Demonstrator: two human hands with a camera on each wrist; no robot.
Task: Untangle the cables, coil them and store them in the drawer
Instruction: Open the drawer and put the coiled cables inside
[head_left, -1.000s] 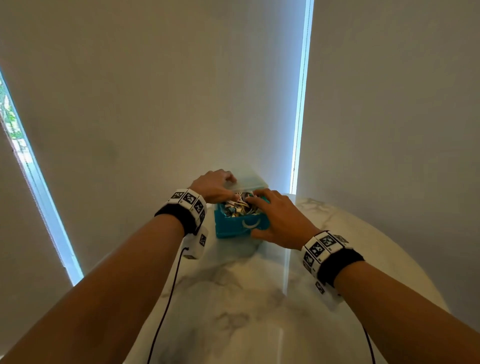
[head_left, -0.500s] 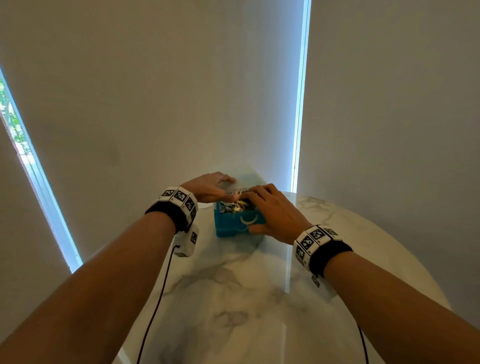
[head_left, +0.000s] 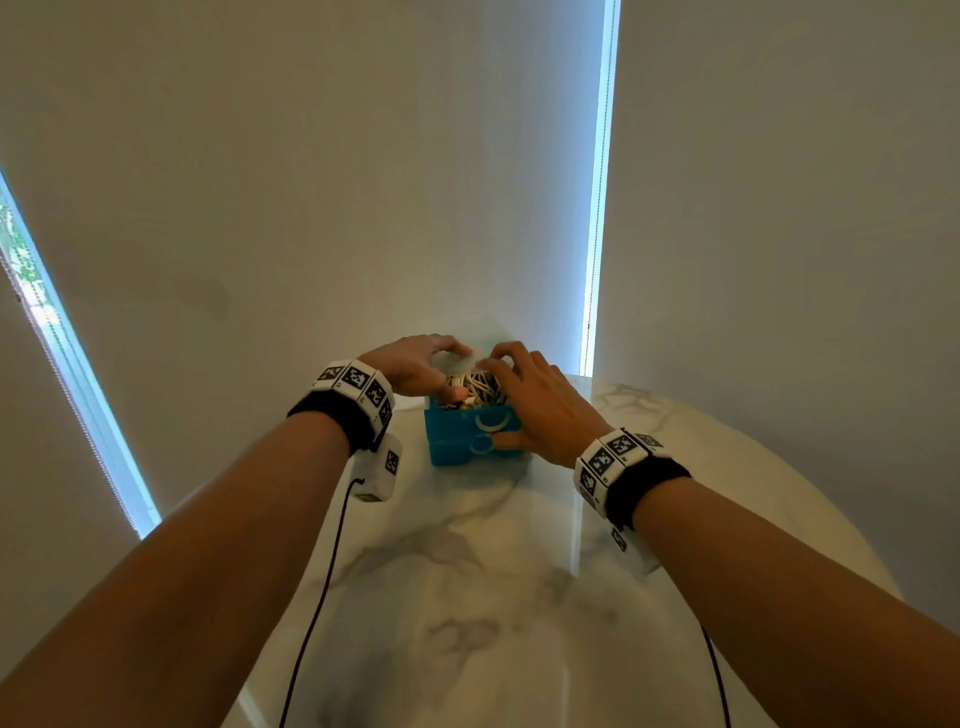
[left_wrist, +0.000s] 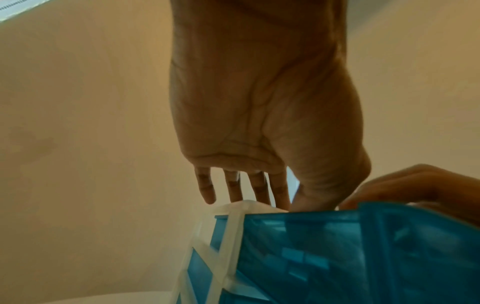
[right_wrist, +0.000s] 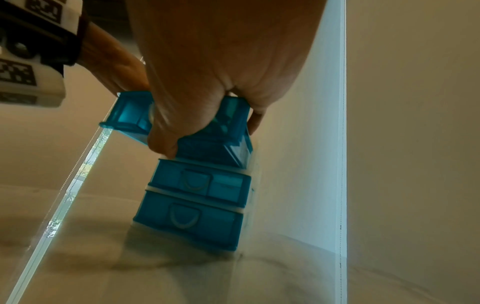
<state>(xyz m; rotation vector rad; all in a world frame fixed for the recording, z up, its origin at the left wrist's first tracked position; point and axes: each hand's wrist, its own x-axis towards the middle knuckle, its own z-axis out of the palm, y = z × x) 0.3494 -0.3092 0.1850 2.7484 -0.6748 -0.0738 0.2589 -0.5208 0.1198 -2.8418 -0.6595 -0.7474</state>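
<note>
Both hands working at the open top drawer of a small blue drawer unit on the marble worktop.

Head view: the top drawer (head_left: 470, 422) is standing pulled out, packed with coiled cables (head_left: 475, 387) — pale and dark loops; the left hand (head_left: 413, 364) is reaching over the back, the right hand (head_left: 540, 405) is clasping the drawer's front, thumb below. Left wrist view: the left grip is lying relaxed, fingers (left_wrist: 235, 188) straight, touching the unit's white frame (left_wrist: 231, 230). Right wrist view: the right grip is clamping the translucent drawer — two closed drawers (right_wrist: 197, 205) are sitting beneath.
</note>
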